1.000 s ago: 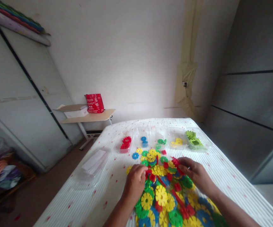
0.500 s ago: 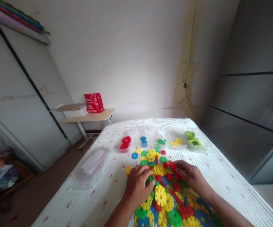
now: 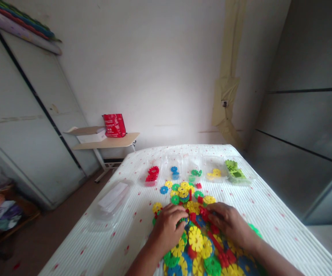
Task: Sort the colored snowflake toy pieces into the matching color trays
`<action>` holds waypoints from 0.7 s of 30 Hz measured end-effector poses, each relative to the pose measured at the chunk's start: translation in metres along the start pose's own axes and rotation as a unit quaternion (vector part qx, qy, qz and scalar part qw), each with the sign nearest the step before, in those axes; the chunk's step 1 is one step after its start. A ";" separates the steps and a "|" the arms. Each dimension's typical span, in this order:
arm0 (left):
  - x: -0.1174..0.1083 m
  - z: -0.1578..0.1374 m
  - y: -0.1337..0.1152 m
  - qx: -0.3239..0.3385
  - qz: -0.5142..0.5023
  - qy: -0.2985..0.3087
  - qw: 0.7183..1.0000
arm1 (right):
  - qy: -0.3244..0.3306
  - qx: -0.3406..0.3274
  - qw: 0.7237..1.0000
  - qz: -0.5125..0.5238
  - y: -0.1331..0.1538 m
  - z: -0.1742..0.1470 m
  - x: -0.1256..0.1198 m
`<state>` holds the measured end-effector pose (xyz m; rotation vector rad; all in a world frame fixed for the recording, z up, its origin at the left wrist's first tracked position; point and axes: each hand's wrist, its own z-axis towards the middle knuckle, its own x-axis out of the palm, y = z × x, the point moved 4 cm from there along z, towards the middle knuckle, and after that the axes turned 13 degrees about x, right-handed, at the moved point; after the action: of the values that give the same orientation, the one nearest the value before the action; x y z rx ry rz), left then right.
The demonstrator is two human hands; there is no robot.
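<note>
A heap of yellow, green, blue and red plastic pieces, many of them notched discs, lies before me, among them a yellow notched disc (image 3: 195, 238). My left hand (image 3: 168, 225) rests on the heap's left side, its fingers curved and the thumb apart from the index finger. Discs show in that gap, and I see nothing gripped there. On the other side, my right hand (image 3: 231, 223) has its fingertips closed at a red plastic block (image 3: 204, 213) near the middle of the heap. The fingers partly cover this block.
Along the far side stand clear plastic boxes with red pieces (image 3: 152, 174), blue pieces (image 3: 174, 172), green pieces (image 3: 196, 172), yellow pieces (image 3: 215, 173) and light-green pieces (image 3: 235, 170). A clear container with white paper (image 3: 114, 196) lies left. Beyond is a side table (image 3: 120, 141) bearing a red bag (image 3: 114, 125).
My right hand has moved slightly down and left with red at its fingertips, uncovering a yellow disc behind it. A green disc now shows right of my wrist. My left hand has hardly moved.
</note>
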<state>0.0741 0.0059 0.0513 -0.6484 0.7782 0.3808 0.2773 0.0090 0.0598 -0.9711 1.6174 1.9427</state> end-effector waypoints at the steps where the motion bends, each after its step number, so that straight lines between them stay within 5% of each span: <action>1: 0.001 0.000 0.000 -0.001 0.000 0.001 1.000 | 0.002 -0.004 1.000 -0.002 0.001 0.000 0.000; 21: -0.001 0.000 0.003 -0.055 0.067 0.015 0.996 | 0.083 -0.002 0.996 -0.027 0.001 -0.005 -0.014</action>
<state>0.0718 0.0079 0.0508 -0.7075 0.8356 0.5414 0.2866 0.0054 0.0707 -1.1919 1.6584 1.8729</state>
